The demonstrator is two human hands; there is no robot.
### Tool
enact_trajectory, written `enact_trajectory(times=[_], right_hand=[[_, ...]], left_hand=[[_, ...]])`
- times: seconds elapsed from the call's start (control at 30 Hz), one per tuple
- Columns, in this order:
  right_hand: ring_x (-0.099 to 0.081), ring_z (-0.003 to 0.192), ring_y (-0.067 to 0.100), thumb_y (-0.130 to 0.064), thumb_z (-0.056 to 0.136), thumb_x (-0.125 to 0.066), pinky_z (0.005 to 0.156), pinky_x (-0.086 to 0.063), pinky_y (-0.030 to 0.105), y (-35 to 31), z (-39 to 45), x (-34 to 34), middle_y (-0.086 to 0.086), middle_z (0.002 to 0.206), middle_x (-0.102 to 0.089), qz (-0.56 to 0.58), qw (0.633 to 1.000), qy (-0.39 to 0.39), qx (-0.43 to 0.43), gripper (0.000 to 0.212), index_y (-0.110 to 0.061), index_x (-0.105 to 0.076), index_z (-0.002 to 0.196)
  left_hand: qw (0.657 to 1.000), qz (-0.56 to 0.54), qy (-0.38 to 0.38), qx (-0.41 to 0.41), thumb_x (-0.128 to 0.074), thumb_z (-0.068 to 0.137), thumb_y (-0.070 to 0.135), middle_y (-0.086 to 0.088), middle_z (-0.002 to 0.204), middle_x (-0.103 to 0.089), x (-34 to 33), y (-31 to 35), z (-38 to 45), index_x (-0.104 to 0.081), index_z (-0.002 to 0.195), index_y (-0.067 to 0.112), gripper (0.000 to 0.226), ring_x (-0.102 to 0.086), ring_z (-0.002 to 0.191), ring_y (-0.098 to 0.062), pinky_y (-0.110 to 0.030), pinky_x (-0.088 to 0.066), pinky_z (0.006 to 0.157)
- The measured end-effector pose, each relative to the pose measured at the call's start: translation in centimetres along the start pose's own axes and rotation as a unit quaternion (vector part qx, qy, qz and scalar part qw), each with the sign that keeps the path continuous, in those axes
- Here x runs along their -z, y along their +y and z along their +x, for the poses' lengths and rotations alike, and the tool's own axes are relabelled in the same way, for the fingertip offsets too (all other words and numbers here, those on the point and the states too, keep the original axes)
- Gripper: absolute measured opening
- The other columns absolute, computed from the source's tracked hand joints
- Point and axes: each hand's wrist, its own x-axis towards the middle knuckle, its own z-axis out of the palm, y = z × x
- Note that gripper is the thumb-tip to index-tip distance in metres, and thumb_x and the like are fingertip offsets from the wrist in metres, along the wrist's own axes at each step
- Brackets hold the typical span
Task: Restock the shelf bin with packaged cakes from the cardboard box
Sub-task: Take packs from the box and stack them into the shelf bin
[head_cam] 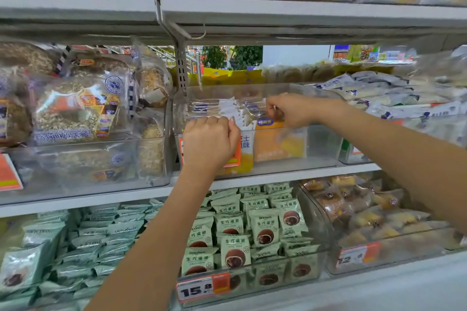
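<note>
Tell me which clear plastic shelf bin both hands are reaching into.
The middle-shelf clear bin holding upright orange-and-white cake packets; left hand and right hand grip packets there, unlike neighbouring bins.

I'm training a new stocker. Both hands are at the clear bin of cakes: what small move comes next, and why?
Probably slide the upright packs leftward. The left hand steadies the row at the bin's front rim, the right hand pinches the pack tops, and the bin's right part looks unfilled, so closing up the row would leave room for more.

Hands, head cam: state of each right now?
Left hand: fingers curled, gripping the packaged cakes at the clear bin front.
Right hand: pinching a cake packet's top edge inside that bin.
</note>
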Motion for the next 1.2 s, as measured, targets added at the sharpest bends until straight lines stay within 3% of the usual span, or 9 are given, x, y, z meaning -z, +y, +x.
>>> enact_trajectory(times=[0.2, 0.4, 0.53, 0.63, 0.7, 0.77, 0.93, 1.07, 1.2], right_hand=[[-0.041, 0.102, 0.022, -0.055, 0.056, -0.081, 0.077, -0.033, 0.034, -0.2, -0.2, 0.4, -0.003, 0.103, -0.054, -0.049, 0.995, -0.037, -0.084, 0.061, -0.024, -0.048, 0.097], [-0.043, 0.109, 0.017, -0.034, 0.074, -0.078, 0.096, -0.038, 0.033, -0.3, -1.4, 2.5, -0.006, 0.114, -0.041, 0.075, 0.986, -0.084, -0.122, 0.057, -0.022, -0.048, 0.121], [-0.053, 0.094, 0.018, -0.018, 0.080, -0.070, 0.080, -0.042, 0.029, -1.5, -3.9, 1.9, -0.003, 0.095, -0.052, 0.072, 0.981, 0.174, -0.045, 0.028, -0.018, -0.059, 0.105], [-0.049, 0.077, 0.012, -0.010, 0.084, -0.058, 0.071, -0.040, 0.028, -4.7, -7.7, -2.0, -0.007, 0.077, -0.052, 0.143, 0.932, 0.333, 0.029, 0.008, -0.016, -0.060, 0.089], [-0.045, 0.073, 0.008, -0.005, 0.083, -0.053, 0.068, -0.038, 0.021, -7.2, -10.6, -6.4, -0.004, 0.076, -0.052, 0.183, 0.911, 0.366, 0.050, 0.010, -0.012, -0.059, 0.089], [-0.043, 0.073, 0.005, -0.006, 0.086, -0.053, 0.065, -0.035, 0.012, -9.4, -13.1, -12.3, -0.004, 0.079, -0.053, 0.225, 0.915, 0.333, 0.045, 0.012, -0.014, -0.059, 0.092], [-0.048, 0.071, 0.010, -0.003, 0.087, -0.055, 0.068, -0.040, 0.024, -12.5, -18.2, -28.1, -0.001, 0.078, -0.053, 0.327, 0.935, 0.137, -0.020, 0.013, -0.014, -0.058, 0.093], [-0.046, 0.065, 0.003, -0.005, 0.088, -0.054, 0.065, -0.044, 0.022, -13.5, -21.3, -38.3, -0.006, 0.078, -0.051, 0.325, 0.941, -0.063, -0.067, 0.016, -0.018, -0.058, 0.097], [-0.055, 0.103, 0.019, -0.019, 0.091, -0.057, 0.091, -0.048, 0.033, -15.1, -22.9, -45.9, 0.002, 0.118, -0.056, 0.269, 0.918, -0.281, -0.075, 0.038, -0.017, -0.051, 0.128]], left_hand=[[1.000, -0.013, 0.003, 0.001, -0.040, 0.087, 0.024, -0.004, 0.046, -0.053, 0.3, 0.0, 0.0, -0.055, 0.051, 0.013, 0.040, -0.049, 0.043, -0.025, -0.024, -0.033, 0.050], [0.996, -0.081, -0.045, -0.013, -0.036, 0.093, 0.024, -0.008, 0.081, -0.070, 1.0, -0.2, 0.1, -0.068, 0.082, 0.008, 0.037, -0.066, 0.074, -0.026, -0.031, -0.047, 0.061], [0.984, -0.176, -0.010, -0.035, -0.035, 0.096, 0.022, -0.018, 0.118, -0.062, 3.1, 0.1, -2.2, -0.062, 0.110, -0.001, 0.037, -0.054, 0.111, -0.032, -0.042, -0.041, 0.094], [0.980, -0.189, 0.014, -0.064, -0.042, 0.094, 0.020, -0.017, 0.101, -0.057, 5.8, 1.6, -8.1, -0.054, 0.102, 0.005, 0.020, -0.047, 0.086, -0.029, -0.040, -0.037, 0.073], [0.973, -0.209, -0.022, -0.094, -0.044, 0.091, 0.018, -0.011, 0.094, -0.049, 7.2, 2.6, -12.6, -0.048, 0.098, 0.008, 0.012, -0.041, 0.077, -0.026, -0.038, -0.033, 0.066], [0.960, -0.233, -0.095, -0.122, -0.046, 0.089, 0.015, -0.011, 0.089, -0.049, 8.1, 3.4, -17.1, -0.046, 0.095, 0.009, 0.009, -0.041, 0.074, -0.026, -0.037, -0.034, 0.064], [0.909, -0.250, -0.324, -0.079, -0.048, 0.082, 0.016, -0.008, 0.082, -0.055, 9.8, 4.5, -29.2, -0.048, 0.092, 0.011, 0.012, -0.050, 0.075, -0.027, -0.034, -0.040, 0.064], [0.790, -0.248, -0.558, 0.050, -0.051, 0.091, 0.018, -0.004, 0.096, -0.060, 12.3, 4.9, -37.7, -0.055, 0.102, 0.013, 0.013, -0.059, 0.087, -0.023, -0.031, -0.044, 0.068], [0.680, -0.214, -0.665, 0.220, -0.043, 0.097, 0.025, -0.002, 0.099, -0.059, 14.9, 4.5, -45.5, -0.048, 0.106, 0.019, 0.012, -0.060, 0.087, -0.021, -0.038, -0.051, 0.073]])
